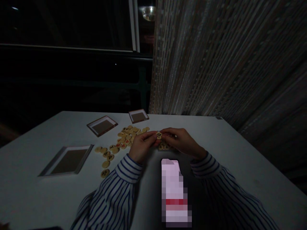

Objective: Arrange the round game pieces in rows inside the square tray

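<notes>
My left hand [142, 146] and my right hand [182, 142] meet over the white table [240, 159], fingers pinched together. Between their fingertips sits a round wooden game piece [159, 135] with a dark character on it; both hands touch it. Just under the hands lie a few more pieces [164, 147]. A loose pile of the same round wooden pieces [127, 137] spreads to the left of my left hand, some marked in black, some in red. Both sleeves are white with blue stripes.
Three shallow box trays lie on the table: one at front left [68, 160], one further back [102, 125], a small one at the rear [138, 116]. A lit phone [174, 191] lies between my forearms. A striped curtain [227, 57] hangs behind; a dark window is at left.
</notes>
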Motion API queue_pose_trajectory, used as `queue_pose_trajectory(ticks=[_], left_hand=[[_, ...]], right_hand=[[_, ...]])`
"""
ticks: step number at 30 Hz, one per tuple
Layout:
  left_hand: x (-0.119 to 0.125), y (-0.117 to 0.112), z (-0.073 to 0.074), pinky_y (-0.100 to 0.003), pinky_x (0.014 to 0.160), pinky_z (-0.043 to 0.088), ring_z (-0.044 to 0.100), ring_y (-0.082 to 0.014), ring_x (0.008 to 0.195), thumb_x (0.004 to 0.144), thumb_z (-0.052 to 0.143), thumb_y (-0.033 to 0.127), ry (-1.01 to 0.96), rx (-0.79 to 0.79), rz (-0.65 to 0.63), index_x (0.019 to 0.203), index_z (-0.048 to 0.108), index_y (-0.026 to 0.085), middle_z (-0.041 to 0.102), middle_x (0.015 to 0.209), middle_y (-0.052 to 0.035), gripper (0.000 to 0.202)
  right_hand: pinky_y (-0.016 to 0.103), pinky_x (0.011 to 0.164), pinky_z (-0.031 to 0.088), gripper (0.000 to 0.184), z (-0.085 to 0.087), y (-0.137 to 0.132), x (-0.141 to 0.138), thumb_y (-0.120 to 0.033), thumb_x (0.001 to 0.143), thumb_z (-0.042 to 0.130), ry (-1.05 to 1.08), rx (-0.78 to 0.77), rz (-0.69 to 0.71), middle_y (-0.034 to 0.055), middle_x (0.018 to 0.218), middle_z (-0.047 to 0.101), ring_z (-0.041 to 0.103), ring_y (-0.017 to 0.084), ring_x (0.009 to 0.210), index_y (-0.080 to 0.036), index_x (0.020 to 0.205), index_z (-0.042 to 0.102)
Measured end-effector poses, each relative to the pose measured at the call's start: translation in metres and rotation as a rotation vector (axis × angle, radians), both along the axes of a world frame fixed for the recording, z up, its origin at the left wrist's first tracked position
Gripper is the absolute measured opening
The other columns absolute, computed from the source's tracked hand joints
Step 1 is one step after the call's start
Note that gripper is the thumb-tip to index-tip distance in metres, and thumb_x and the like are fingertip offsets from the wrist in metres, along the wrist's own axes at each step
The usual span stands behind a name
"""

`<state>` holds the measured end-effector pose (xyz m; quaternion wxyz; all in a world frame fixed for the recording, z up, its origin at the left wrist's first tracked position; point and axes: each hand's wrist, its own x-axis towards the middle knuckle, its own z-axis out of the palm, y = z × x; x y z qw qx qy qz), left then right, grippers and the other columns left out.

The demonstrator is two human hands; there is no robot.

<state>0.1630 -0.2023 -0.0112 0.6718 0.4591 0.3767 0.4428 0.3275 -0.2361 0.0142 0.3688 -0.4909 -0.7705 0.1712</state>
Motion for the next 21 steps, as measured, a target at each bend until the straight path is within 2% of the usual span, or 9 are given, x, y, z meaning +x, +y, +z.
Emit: queue_pose_trajectory(ticks=[6, 10, 15, 21], left_hand=[[0.013, 0.005, 0.000, -0.022, 0.062, 0.052, 0.063, -0.0107, 0.062, 0.069, 0.067, 0.020, -0.058, -0.056, 0.000, 0.082, 0.066, 0.013, 0.068, 0.069, -0.0014, 0.014], [0.017, 0.007, -0.012, -0.018, 0.060, 0.048, 0.061, -0.0080, 0.059, 0.066, 0.070, 0.024, -0.070, -0.023, 0.013, 0.082, 0.066, 0.012, 0.067, 0.066, -0.0012, 0.021], [0.019, 0.006, -0.029, -0.019, 0.062, 0.048, 0.062, -0.0092, 0.062, 0.059, 0.074, 0.027, -0.139, -0.070, 0.052, 0.080, 0.064, 0.013, 0.067, 0.065, -0.0008, 0.027], [0.020, 0.008, -0.037, -0.017, 0.058, 0.047, 0.062, -0.0087, 0.059, 0.054, 0.077, 0.025, -0.205, -0.155, 0.078, 0.077, 0.061, 0.013, 0.066, 0.062, 0.0001, 0.030]], right_hand=[[0.024, 0.071, 0.045, 0.022, 0.004, 0.002, 0.008, -0.024, 0.082, 0.051, -0.045, 0.020, -0.038, 0.0032, 0.093, 0.069, 0.062, 0.012, 0.079, -0.017, 0.099, 0.065], [0.024, 0.072, 0.045, 0.021, 0.003, 0.005, 0.012, -0.023, 0.082, 0.051, -0.091, 0.032, -0.039, 0.0020, 0.091, 0.069, 0.062, 0.012, 0.079, -0.018, 0.097, 0.065], [0.025, 0.074, 0.044, 0.021, -0.001, 0.010, 0.013, -0.025, 0.084, 0.050, -0.179, -0.003, -0.037, 0.0029, 0.092, 0.069, 0.062, 0.014, 0.083, -0.018, 0.097, 0.066], [0.026, 0.075, 0.043, 0.024, -0.004, 0.015, 0.011, -0.025, 0.085, 0.048, -0.282, -0.027, -0.003, 0.0037, 0.095, 0.068, 0.062, 0.015, 0.086, -0.018, 0.101, 0.064]])
